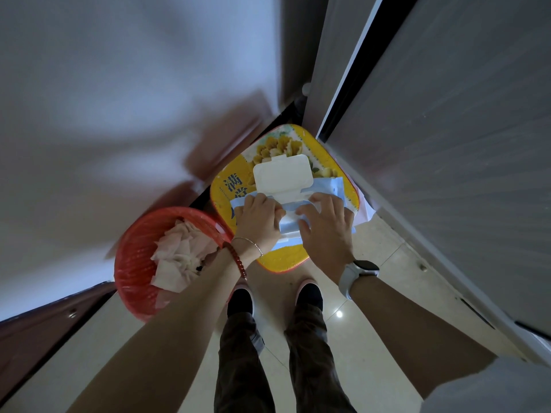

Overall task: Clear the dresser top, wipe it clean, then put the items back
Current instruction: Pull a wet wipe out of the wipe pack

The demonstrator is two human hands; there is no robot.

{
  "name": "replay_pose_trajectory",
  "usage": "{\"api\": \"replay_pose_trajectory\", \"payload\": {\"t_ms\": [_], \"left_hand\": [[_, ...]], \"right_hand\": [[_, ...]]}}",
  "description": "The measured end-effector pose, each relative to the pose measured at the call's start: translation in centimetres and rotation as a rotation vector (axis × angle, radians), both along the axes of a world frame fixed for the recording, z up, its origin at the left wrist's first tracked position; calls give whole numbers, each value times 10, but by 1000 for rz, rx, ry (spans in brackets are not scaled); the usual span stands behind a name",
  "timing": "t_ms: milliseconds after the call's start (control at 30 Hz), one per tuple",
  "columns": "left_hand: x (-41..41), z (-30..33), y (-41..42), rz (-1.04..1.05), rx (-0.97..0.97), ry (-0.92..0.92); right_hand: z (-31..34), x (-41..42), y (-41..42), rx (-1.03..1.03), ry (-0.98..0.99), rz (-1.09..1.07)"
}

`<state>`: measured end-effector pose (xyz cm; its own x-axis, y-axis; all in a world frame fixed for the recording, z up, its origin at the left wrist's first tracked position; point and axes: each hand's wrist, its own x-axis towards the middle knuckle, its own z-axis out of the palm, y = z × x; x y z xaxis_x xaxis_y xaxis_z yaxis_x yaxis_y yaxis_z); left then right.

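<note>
A blue pack of wet wipes (328, 187) lies on a yellow stool top (226, 186) with a flower print. Its white flip lid (283, 173) stands open. My left hand (258, 217) presses down on the left part of the pack with curled fingers. My right hand (325, 225) rests on the right part, fingers at the opening, where a white wipe (290, 223) shows between both hands. Whether the fingers pinch the wipe is hidden.
A red plastic waste basket (134, 263) with crumpled used tissues stands left of the stool. A grey cabinet door (447, 174) runs along the right. A white wall fills the left. My feet stand on a pale tiled floor (387, 251) just below the stool.
</note>
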<state>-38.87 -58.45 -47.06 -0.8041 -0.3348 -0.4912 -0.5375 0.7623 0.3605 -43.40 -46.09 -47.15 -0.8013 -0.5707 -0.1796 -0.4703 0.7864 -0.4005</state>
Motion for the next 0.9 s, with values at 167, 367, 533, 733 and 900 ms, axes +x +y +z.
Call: {"api": "replay_pose_trajectory", "payload": {"t_ms": [167,367,533,733,900], "left_hand": [[1,3,-2,39,60,-18],[8,1,2,122,77,120],[19,5,7,19,-46,224],[19,1,10,27,-135,236],[20,0,12,13,-182,347]], "right_hand": [[-4,0,-6,10,126,112],[-4,-3,-6,10,57,113],[0,-11,-3,-3,-42,172],[12,-32,-4,-143,-473,16],[18,-36,4,-194,-535,5]]}}
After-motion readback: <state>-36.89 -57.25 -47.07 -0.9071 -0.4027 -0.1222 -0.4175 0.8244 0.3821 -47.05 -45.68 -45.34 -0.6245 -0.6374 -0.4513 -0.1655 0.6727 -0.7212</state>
